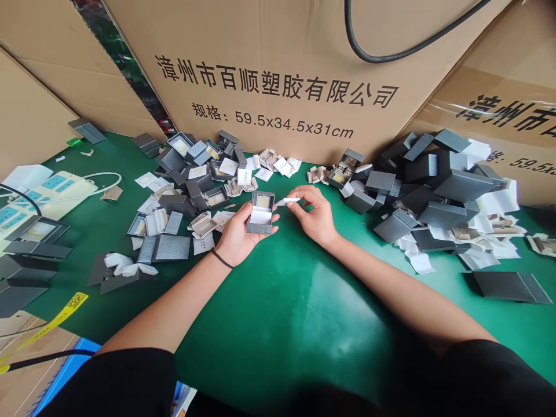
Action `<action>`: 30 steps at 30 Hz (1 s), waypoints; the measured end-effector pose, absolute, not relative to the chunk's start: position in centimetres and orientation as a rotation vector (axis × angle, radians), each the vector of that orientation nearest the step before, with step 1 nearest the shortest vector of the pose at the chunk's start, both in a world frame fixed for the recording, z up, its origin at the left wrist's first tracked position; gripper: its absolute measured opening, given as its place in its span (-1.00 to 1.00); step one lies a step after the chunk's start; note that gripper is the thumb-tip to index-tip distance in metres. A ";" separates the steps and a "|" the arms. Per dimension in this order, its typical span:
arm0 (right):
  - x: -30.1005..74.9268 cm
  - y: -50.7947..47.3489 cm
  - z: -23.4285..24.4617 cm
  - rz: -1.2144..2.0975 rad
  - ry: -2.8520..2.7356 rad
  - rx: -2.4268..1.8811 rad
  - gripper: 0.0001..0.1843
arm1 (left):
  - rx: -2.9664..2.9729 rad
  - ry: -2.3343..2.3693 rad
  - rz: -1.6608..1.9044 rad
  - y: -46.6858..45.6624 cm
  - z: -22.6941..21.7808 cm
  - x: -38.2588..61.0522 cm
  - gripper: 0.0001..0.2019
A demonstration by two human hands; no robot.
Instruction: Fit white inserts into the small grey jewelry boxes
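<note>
In my left hand [237, 234] is a small dark grey gift box [259, 228], its lid tipped back. White lining shows inside it, and a pale gold patch sits in the lid. The fingers wrap round the box from below. Just to the right, my right hand [316, 215] pinches a thin white piece [289, 201] between thumb and fingers, held a little apart from the box. That piece is seen edge-on, so whether it is a card or a pad cannot be made out. Both hands are above the green table.
Opened grey boxes [174, 200] with white inserts and cards lie scattered at the left. A taller heap of grey boxes [460, 182] stands at the right. Large cartons [278, 46] wall off the back. A power strip [56, 188] with cables lies far left on the green table [278, 324].
</note>
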State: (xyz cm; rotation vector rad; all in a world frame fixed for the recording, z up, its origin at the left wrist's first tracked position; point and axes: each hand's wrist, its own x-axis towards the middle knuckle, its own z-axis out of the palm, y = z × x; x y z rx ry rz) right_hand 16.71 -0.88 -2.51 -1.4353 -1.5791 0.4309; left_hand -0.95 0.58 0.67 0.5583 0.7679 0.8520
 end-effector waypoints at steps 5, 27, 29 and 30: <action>16.1 -1.4 -1.6 0.378 -1.502 -1.353 -0.40 | 0.682 0.800 0.868 -0.1 0.9 -0.7 -0.73; 16.1 -1.4 -2.7 0.072 -1.947 -1.342 -0.43 | 1.136 0.773 0.811 -0.4 -1.5 -0.7 -0.54; 16.2 -1.4 -2.8 0.034 -1.949 -1.364 -0.44 | 1.129 0.768 0.806 -0.5 -1.4 -0.7 -0.52; 16.3 -1.4 -2.8 0.009 -1.962 -1.367 -0.45 | 1.129 0.767 0.805 -0.6 -1.4 -0.6 -0.52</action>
